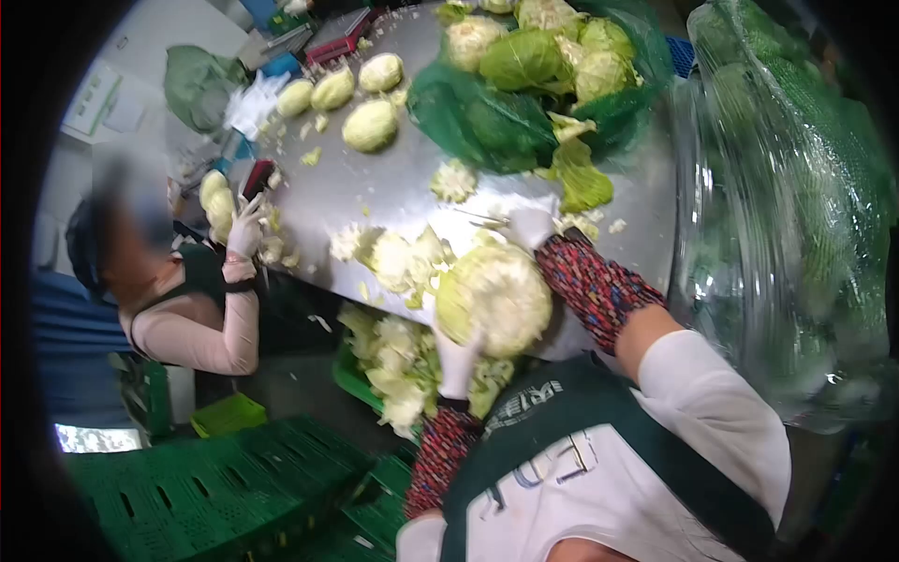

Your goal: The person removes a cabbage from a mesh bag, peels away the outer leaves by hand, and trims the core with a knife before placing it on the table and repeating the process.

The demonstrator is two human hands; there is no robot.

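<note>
My left hand (457,363), in a white glove, grips a large pale cabbage (496,300) from its lower left side at the table's near edge. The cabbage's cut, whitish face shows. Just above it, my right hand (532,227), also gloved, is closed around what looks like a knife (482,219), its thin blade pointing left; glare blurs it. Trimmed leaves and pieces (395,260) lie left of the cabbage, and a cut chunk (453,181) lies beyond the knife.
A green net bag (482,117) of cabbages stands at the back. Several trimmed cabbages (370,125) sit on the metal table (309,211). A gloved co-worker (192,314) is at left. Below are a leaf-filled bin (354,377) and green crates (215,482); wrapped sacks (777,225) stand right.
</note>
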